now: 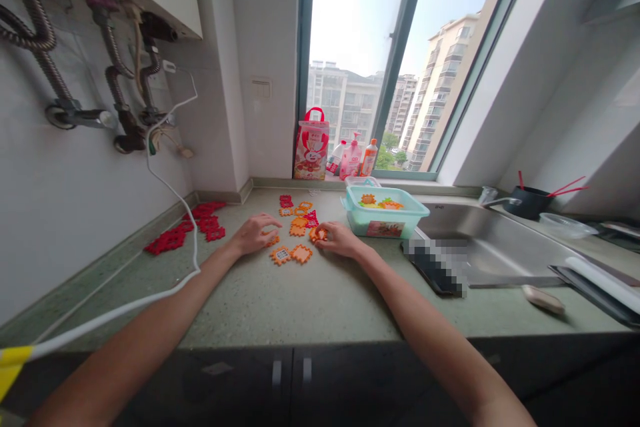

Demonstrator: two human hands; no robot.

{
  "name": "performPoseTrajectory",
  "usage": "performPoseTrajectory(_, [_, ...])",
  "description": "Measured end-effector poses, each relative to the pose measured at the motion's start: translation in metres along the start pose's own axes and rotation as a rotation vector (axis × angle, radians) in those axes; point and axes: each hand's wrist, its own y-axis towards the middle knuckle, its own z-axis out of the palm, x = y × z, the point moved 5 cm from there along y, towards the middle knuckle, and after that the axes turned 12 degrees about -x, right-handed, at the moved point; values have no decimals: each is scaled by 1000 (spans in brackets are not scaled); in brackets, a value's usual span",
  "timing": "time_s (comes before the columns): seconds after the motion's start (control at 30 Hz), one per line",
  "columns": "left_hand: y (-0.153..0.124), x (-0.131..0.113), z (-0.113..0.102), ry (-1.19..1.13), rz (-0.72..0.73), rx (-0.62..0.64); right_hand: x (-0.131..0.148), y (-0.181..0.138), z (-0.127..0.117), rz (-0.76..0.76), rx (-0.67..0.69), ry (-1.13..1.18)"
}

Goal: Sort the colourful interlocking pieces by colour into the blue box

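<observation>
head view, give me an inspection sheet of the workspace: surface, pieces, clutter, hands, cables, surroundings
Surface: speckled counter, partly covered
Pieces: orange pieces between the hands; red pieces mostly left; tub at right, pieces inside
Clutter: partly blurred dark object beside the sink
Hands: left hand and right hand both at orange pieces; grip unclear
Cables: white cable crossing at left
Surroundings: window behind; bag and bottles before it

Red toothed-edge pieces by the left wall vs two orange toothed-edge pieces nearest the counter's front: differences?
Red pieces are bunched; the orange pair lies side by side. Red pieces sit left of the left hand, the orange pair right of it. Both have toothed edges.
</observation>
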Motion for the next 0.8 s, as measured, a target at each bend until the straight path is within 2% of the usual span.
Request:
performPoseTrajectory(0.23, [-1, 5, -3, 3, -11, -29, 0, 1, 1, 28, -31, 35])
performPoseTrajectory(0.33, [-1, 9, -3, 1, -21, -26, 10, 1, -2, -9, -46, -4])
performPoseTrajectory(0.4, [-1, 9, -3, 0, -24, -22, 20, 3, -12, -74, -107, -41])
performPoseTrajectory(0.5, [0, 9, -3, -1, -29, -20, 34, 7, -44, -199, -306, -131])
performPoseTrajectory(0.57, [0, 9, -3, -4, -36, -14, 34, 7, -74, -209, -493, -239])
performPoseTrajectory(0.7, [0, 10, -1, -6, -57, -2, 3, -6, -135, 36, -879, -498])
performPoseTrajectory(0.8, [-1, 11, 2, -4, -81, 18, -27, -19, -158, 239, -982, -596])
